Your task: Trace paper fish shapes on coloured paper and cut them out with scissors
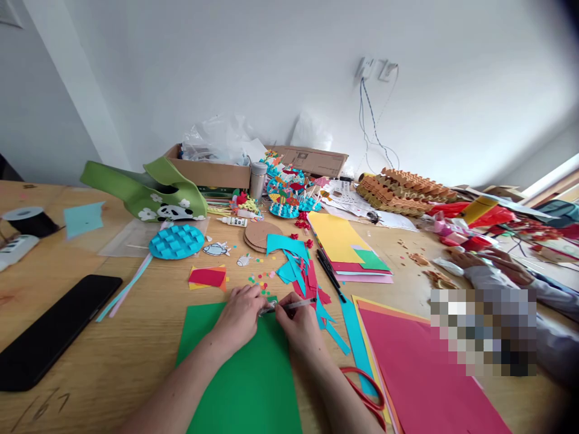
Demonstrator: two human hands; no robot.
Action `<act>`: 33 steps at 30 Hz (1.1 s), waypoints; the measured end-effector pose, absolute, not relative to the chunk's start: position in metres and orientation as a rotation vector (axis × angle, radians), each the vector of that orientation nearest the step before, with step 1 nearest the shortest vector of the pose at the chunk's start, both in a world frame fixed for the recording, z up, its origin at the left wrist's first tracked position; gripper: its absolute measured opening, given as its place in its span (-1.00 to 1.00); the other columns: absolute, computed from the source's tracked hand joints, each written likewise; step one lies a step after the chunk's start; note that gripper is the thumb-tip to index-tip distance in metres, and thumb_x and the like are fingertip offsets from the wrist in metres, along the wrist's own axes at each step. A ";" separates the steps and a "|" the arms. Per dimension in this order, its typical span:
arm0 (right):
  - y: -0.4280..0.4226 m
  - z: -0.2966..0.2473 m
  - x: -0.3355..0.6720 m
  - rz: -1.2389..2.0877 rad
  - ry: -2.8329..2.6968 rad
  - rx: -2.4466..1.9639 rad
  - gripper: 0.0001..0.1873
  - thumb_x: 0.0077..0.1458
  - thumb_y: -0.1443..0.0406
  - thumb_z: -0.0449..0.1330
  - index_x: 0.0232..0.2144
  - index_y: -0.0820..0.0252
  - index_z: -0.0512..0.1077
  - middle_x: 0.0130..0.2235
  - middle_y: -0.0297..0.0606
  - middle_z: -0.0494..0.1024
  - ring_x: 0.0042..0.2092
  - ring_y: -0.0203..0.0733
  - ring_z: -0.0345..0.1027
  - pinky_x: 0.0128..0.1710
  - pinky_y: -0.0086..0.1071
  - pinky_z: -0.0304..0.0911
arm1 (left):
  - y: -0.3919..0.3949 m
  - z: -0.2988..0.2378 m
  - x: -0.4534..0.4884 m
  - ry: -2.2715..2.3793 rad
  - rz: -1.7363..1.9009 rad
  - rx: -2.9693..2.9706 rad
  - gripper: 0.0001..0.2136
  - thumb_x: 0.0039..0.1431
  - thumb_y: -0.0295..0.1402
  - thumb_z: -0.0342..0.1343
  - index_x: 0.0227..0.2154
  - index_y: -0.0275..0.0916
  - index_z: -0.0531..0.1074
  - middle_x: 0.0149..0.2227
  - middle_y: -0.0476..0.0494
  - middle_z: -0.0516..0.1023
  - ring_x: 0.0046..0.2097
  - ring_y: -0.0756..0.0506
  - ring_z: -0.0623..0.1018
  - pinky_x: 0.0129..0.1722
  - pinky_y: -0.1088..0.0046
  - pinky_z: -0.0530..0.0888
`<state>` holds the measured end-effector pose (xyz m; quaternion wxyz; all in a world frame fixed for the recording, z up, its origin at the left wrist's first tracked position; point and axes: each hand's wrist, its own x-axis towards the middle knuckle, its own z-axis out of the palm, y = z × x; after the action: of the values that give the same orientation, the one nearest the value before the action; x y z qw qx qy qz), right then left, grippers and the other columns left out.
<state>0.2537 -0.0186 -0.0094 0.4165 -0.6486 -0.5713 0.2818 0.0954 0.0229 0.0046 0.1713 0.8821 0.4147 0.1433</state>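
A green paper sheet lies flat in front of me. At its far edge my left hand is closed, its fingertips pressing a small white paper cutout onto the sheet; the fingers hide most of that piece. My right hand grips a pen, its tip beside the cutout and close to my left fingertips. Just beyond the hands lie small coloured paper dots, fish-shaped paper cutouts and red and orange paper pieces. Turquoise and red paper scraps lie to the right.
Red-handled scissors lie by my right forearm, near stacked coloured paper. Black pens rest beside more paper. A black phone and a turquoise woven oval are leftward. Another person's hands are at right.
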 end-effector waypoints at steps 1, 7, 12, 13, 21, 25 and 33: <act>-0.018 -0.010 0.254 0.712 -1.431 -1.629 -0.87 -0.03 0.24 0.09 -0.54 0.15 0.29 -0.62 -0.40 0.31 -0.56 -0.28 0.16 -0.57 -0.45 -0.01 | 0.023 0.005 0.095 1.174 0.409 2.512 -0.74 0.23 -0.51 -0.11 -0.33 -0.18 0.49 -0.23 -0.15 0.45 -0.08 -0.14 0.42 -0.14 0.31 0.26; -0.016 -0.013 0.255 0.720 -1.404 -1.639 -0.86 -0.02 0.23 0.10 -0.53 0.16 0.29 -0.62 -0.40 0.32 -0.56 -0.28 0.20 -0.57 -0.46 0.00 | 0.020 0.005 0.096 1.171 0.438 2.536 -0.75 0.26 -0.48 -0.11 -0.36 -0.19 0.49 -0.25 -0.13 0.44 -0.11 -0.12 0.42 -0.17 0.32 0.25; -0.015 -0.011 0.255 0.731 -1.364 -1.636 -0.88 -0.05 0.24 0.09 -0.53 0.17 0.29 -0.63 -0.43 0.29 -0.57 -0.29 0.18 -0.58 -0.47 0.01 | 0.019 0.004 0.095 1.172 0.453 2.547 -0.75 0.26 -0.49 -0.10 -0.36 -0.19 0.49 -0.26 -0.12 0.44 -0.11 -0.12 0.42 -0.18 0.33 0.25; -0.014 -0.010 0.255 0.731 -1.355 -1.637 -0.89 -0.06 0.25 0.09 -0.53 0.17 0.29 -0.64 -0.43 0.28 -0.57 -0.30 0.17 -0.58 -0.47 0.01 | 0.019 0.004 0.095 1.167 0.455 2.551 -0.75 0.25 -0.49 -0.10 -0.36 -0.19 0.49 -0.27 -0.12 0.44 -0.11 -0.12 0.42 -0.18 0.33 0.26; -0.013 -0.009 0.255 0.709 -1.342 -1.613 -0.88 -0.07 0.24 0.09 -0.54 0.17 0.28 -0.65 -0.44 0.27 -0.59 -0.30 0.15 -0.59 -0.47 0.00 | 0.020 0.003 0.095 1.168 0.460 2.574 -0.76 0.24 -0.51 -0.10 -0.37 -0.19 0.47 -0.26 -0.12 0.44 -0.11 -0.13 0.42 -0.19 0.32 0.27; -0.013 -0.010 0.257 0.686 -1.358 -1.627 -0.88 -0.06 0.24 0.09 -0.54 0.17 0.28 -0.65 -0.45 0.27 -0.59 -0.30 0.16 -0.58 -0.47 0.00 | 0.020 0.003 0.095 1.173 0.450 2.565 -0.75 0.24 -0.51 -0.11 -0.38 -0.20 0.47 -0.26 -0.13 0.45 -0.11 -0.12 0.42 -0.18 0.32 0.27; -0.014 -0.009 0.257 0.664 -1.368 -1.631 -0.87 -0.05 0.24 0.08 -0.54 0.17 0.29 -0.64 -0.43 0.30 -0.58 -0.29 0.19 -0.58 -0.47 0.00 | 0.020 0.003 0.095 1.169 0.441 2.575 -0.74 0.24 -0.52 -0.12 -0.36 -0.19 0.47 -0.25 -0.13 0.45 -0.10 -0.13 0.42 -0.18 0.32 0.28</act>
<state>0.2567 -0.0135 -0.0090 0.4402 -0.6568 -0.5507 0.2674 0.0948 0.0204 0.0029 0.1392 0.8909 0.4045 0.1526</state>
